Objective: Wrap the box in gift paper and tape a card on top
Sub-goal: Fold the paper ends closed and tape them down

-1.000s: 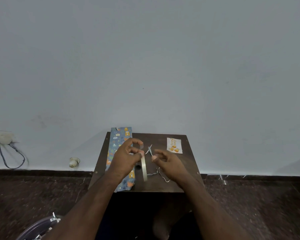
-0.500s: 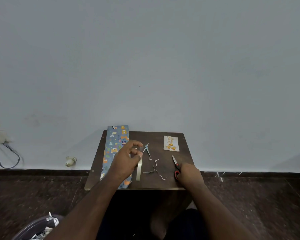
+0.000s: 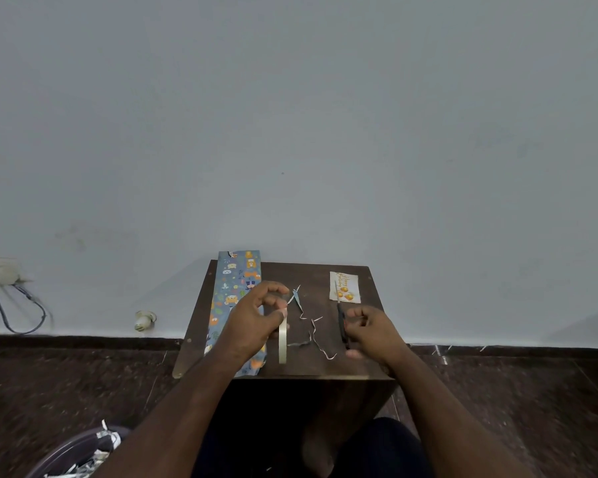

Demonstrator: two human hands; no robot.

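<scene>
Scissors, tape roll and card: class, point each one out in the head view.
scissors [image 3: 341, 324], head view, on the dark handle beside the right hand's fingers.
tape roll [image 3: 282, 343], head view, on its pale outer band.
card [image 3: 346, 287], head view, on its printed face.

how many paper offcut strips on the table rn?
3, roughly: one strip just right of the left hand, one beside the tape roll, one left of the scissors. Thin and tangled, so the count is uncertain.

- The near part of the wrapped box [image 3: 237, 298] was hidden by the left hand [image 3: 252, 326].
- The scissors [image 3: 341, 326] handles were covered by the right hand [image 3: 370, 334].
- The words on the card [image 3: 345, 286] were too small to be read.
</scene>
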